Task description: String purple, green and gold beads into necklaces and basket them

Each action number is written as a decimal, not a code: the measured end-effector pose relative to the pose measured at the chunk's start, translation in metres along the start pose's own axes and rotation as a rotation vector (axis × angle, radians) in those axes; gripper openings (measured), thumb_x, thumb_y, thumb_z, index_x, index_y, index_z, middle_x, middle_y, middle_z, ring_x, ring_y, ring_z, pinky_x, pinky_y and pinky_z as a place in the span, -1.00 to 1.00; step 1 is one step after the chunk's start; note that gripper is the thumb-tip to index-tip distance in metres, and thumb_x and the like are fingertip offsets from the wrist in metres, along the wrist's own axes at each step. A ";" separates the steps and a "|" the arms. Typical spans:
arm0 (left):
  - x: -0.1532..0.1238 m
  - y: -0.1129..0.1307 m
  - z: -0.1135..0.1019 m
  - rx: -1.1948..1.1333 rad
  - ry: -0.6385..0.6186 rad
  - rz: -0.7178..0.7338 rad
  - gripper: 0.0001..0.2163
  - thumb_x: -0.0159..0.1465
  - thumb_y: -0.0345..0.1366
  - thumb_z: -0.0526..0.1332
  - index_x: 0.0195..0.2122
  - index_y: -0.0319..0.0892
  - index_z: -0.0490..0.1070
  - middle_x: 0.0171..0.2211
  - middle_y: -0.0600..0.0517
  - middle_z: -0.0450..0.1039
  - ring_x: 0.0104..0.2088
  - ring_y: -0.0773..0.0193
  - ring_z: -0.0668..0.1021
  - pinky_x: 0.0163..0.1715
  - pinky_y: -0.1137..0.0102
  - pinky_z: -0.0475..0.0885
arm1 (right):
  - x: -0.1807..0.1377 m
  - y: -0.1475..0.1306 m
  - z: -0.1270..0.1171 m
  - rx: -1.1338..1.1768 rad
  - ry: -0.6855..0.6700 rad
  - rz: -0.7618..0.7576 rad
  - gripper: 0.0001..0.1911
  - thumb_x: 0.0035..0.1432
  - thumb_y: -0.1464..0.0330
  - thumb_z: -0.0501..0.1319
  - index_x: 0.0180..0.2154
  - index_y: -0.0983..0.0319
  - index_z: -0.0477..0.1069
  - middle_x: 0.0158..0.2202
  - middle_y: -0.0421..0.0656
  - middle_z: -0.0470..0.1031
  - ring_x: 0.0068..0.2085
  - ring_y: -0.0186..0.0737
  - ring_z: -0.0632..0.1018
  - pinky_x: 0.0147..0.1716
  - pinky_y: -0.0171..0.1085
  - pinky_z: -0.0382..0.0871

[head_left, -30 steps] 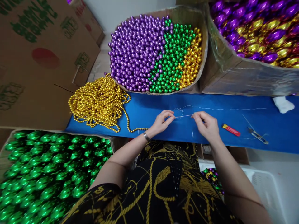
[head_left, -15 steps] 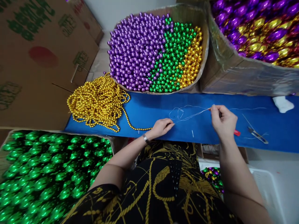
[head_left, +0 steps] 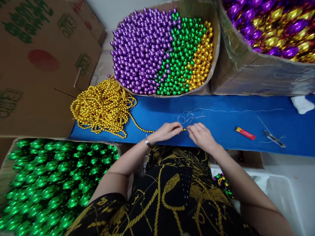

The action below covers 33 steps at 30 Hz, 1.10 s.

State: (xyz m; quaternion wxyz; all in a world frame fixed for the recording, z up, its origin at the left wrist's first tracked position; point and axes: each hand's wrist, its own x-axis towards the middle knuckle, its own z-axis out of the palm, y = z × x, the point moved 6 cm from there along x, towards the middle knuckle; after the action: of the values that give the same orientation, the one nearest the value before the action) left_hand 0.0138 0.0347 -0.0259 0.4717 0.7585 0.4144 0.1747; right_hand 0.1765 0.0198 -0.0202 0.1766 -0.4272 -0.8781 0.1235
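Observation:
My left hand (head_left: 169,131) is closed on a string of gold beads (head_left: 139,127), whose short end shows just past my fingertips. That string runs back left to a heap of gold bead strands (head_left: 103,106) on the blue table. Close by on the right, my right hand (head_left: 202,136) pinches at the end of the gold beads; its fingertips hide what exactly is between them. Thin white thread (head_left: 186,117) lies in loose loops just beyond both hands, with a tail stretching right across the cloth.
A red-and-yellow box cutter or lighter-like item (head_left: 245,133) and small thread snips (head_left: 274,138) lie at right, near a white cloth (head_left: 302,105). Boxes of purple, green and gold beads (head_left: 182,59) stand behind; a box of large green beads (head_left: 59,177) is at lower left.
My right hand has come left and down, close to my left hand, uncovering the red item. The thread it held taut now lies slack on the table.

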 end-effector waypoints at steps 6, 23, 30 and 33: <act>-0.065 -0.024 -0.061 0.355 -0.042 -0.057 -0.72 0.40 -0.08 0.07 -0.11 -0.15 0.44 -0.29 0.02 0.56 -0.36 0.31 0.56 -0.34 0.44 0.37 | -0.041 0.043 -0.037 0.082 0.023 0.203 -0.73 0.34 0.28 0.03 -0.22 0.18 0.49 -0.31 -0.07 0.55 -0.23 -0.13 0.52 -0.17 -0.16 0.40; -0.133 -0.049 -0.057 0.578 0.162 -0.060 -0.82 0.42 -0.19 0.07 -0.11 -0.14 0.38 -0.23 -0.03 0.45 -0.22 0.22 0.54 -0.18 0.34 0.48 | -0.089 0.057 0.002 0.043 -0.001 0.526 -0.70 0.28 0.19 0.05 -0.39 0.17 0.44 -0.50 -0.16 0.45 -0.42 -0.21 0.46 -0.38 -0.26 0.25; -0.128 -0.062 -0.055 0.551 0.143 -0.055 -0.81 0.42 -0.26 0.03 -0.12 -0.15 0.41 -0.17 -0.05 0.42 -0.15 0.21 0.51 -0.09 0.30 0.47 | -0.087 0.058 0.004 0.028 -0.030 0.524 -0.67 0.28 0.18 0.03 -0.41 0.17 0.43 -0.51 -0.14 0.45 -0.42 -0.20 0.46 -0.40 -0.26 0.22; -0.127 -0.061 -0.056 0.554 0.155 -0.058 -0.82 0.42 -0.26 0.05 -0.12 -0.16 0.41 -0.18 -0.06 0.41 -0.14 0.20 0.49 -0.07 0.28 0.47 | -0.090 0.060 0.004 0.026 -0.030 0.512 -0.65 0.27 0.15 0.02 -0.40 0.17 0.43 -0.49 -0.13 0.47 -0.42 -0.19 0.47 -0.41 -0.25 0.21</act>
State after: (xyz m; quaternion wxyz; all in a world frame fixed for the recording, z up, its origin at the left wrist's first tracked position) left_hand -0.1271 -0.0215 -0.0347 0.2182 0.8306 0.5027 0.0987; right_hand 0.2682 -0.0159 -0.0645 0.1322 -0.6313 -0.7422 0.1819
